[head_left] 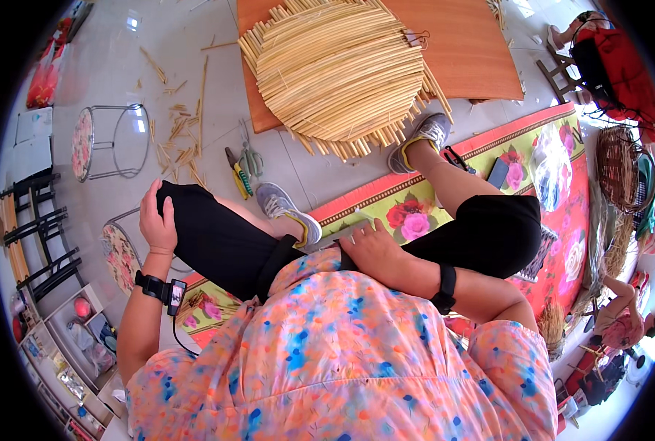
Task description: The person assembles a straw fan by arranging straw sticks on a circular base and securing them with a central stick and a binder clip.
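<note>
My left hand [157,219] rests on my left knee, its fingers stretched over the black trouser leg [221,234]. In my lap lies my right hand [375,253], palm down with the fingers spread. Close to its fingertips is a thin greyish piece [336,237], partly covered; I cannot tell what it is or whether the hand touches it. Beyond my feet, a roundish panel of pale straw stalks [342,70] sits on a brown wooden board [474,62]. A wire-handled clip [415,38] grips the panel's right edge. Neither hand is near the panel.
Green-handled scissors [251,162] and yellow-green pliers [239,176] lie by my left shoe [287,213]. Cut stalks [184,140] litter the floor. A floral mat [522,158] carries a dark phone [498,173]. Round stools [83,145] stand left; a wicker basket [616,169] and another person [621,320] are right.
</note>
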Demonstrator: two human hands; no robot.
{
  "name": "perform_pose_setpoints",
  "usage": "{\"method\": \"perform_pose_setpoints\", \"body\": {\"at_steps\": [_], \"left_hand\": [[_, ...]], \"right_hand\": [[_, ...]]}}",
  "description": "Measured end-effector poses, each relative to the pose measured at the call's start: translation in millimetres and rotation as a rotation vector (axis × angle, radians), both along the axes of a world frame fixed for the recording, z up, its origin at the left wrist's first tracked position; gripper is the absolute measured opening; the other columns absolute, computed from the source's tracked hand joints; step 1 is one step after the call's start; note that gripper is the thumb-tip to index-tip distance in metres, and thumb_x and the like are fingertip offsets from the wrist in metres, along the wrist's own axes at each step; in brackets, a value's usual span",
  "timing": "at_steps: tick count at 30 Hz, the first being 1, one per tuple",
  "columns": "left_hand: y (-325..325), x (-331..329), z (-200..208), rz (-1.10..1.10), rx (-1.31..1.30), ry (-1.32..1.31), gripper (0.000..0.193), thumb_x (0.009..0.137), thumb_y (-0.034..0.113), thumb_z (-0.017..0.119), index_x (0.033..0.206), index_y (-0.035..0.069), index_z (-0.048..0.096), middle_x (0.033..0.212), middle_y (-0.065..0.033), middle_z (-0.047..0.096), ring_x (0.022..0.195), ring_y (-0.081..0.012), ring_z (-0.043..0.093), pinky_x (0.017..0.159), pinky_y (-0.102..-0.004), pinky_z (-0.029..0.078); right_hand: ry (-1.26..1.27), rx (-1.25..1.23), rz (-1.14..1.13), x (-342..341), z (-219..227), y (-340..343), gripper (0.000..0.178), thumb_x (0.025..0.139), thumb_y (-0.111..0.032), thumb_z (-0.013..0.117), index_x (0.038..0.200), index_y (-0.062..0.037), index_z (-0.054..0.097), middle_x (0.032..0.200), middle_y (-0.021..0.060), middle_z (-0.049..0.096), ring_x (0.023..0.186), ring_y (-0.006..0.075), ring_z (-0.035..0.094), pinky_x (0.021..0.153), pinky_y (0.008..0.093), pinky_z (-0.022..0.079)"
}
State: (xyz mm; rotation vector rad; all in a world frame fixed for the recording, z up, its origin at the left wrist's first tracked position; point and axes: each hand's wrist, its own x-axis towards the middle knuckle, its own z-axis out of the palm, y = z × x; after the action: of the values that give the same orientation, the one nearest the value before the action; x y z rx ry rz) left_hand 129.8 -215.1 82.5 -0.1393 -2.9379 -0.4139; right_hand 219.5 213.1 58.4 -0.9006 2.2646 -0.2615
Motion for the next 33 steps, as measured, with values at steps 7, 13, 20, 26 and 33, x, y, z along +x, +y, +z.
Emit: {"method": "perform_pose_setpoints", "body": {"at_steps": [7, 13, 20, 26, 33], "left_hand": [[-1.2, 1.5, -1.4, 0.011, -0.006, 0.046, 0.036, 0.089, 0.015, 0.059, 0.123, 0.005, 0.057, 0.116, -0.0148, 0.062, 0.108, -0.0326, 0.058, 0.094, -0.0382, 0.045], [7.8, -1.9, 2.4, 0.017, 0.021, 0.112, 0.037, 0.085, 0.015, 0.063, 0.121, 0.006, 0.059, 0.111, -0.0145, 0.064, 0.103, -0.0333, 0.06, 0.089, -0.0397, 0.047], [26.6, -0.2, 17.7, 0.024, 0.044, 0.224, 0.041, 0.085, 0.016, 0.063, 0.123, 0.005, 0.055, 0.107, -0.0124, 0.065, 0.099, -0.0319, 0.062, 0.086, -0.0388, 0.049], [35.7, 7.8, 21.7, 0.102, 0.414, 0.331, 0.038, 0.091, 0.015, 0.057, 0.127, 0.002, 0.052, 0.117, -0.0153, 0.062, 0.107, -0.0316, 0.06, 0.093, -0.0375, 0.046], [-20.4, 56.1, -19.3, 0.358, 0.41, 0.228, 0.034, 0.093, 0.006, 0.053, 0.127, 0.004, 0.052, 0.12, -0.0193, 0.057, 0.11, -0.0313, 0.059, 0.095, -0.034, 0.046]], "right_hand": [[-0.025, -0.057, -0.06, -8.9, 13.2, 1.9, 0.034, 0.087, -0.019, 0.052, 0.117, -0.0054, 0.056, 0.101, 0.017, 0.062, 0.096, 0.0338, 0.061, 0.089, 0.0514, 0.043], [0.107, -0.065, -0.039, 9.4, -7.6, 6.4, 0.033, 0.087, -0.02, 0.052, 0.117, -0.0058, 0.054, 0.097, 0.0155, 0.062, 0.095, 0.0339, 0.062, 0.089, 0.0501, 0.043], [0.196, -0.112, 0.062, 4.3, 2.1, -2.0, 0.024, 0.086, -0.017, 0.052, 0.108, -0.0074, 0.057, 0.091, 0.0131, 0.063, 0.09, 0.0313, 0.063, 0.087, 0.0502, 0.045], [0.15, -0.206, 0.051, -10.2, 5.3, -7.8, 0.029, 0.084, -0.015, 0.058, 0.113, -0.0084, 0.057, 0.09, 0.0126, 0.064, 0.093, 0.0298, 0.063, 0.089, 0.0469, 0.045], [0.103, -0.065, 0.03, -22.8, 19.3, -13.0, 0.044, 0.085, -0.02, 0.063, 0.126, -0.0061, 0.053, 0.106, 0.0153, 0.066, 0.101, 0.0325, 0.062, 0.091, 0.0466, 0.045]]}}
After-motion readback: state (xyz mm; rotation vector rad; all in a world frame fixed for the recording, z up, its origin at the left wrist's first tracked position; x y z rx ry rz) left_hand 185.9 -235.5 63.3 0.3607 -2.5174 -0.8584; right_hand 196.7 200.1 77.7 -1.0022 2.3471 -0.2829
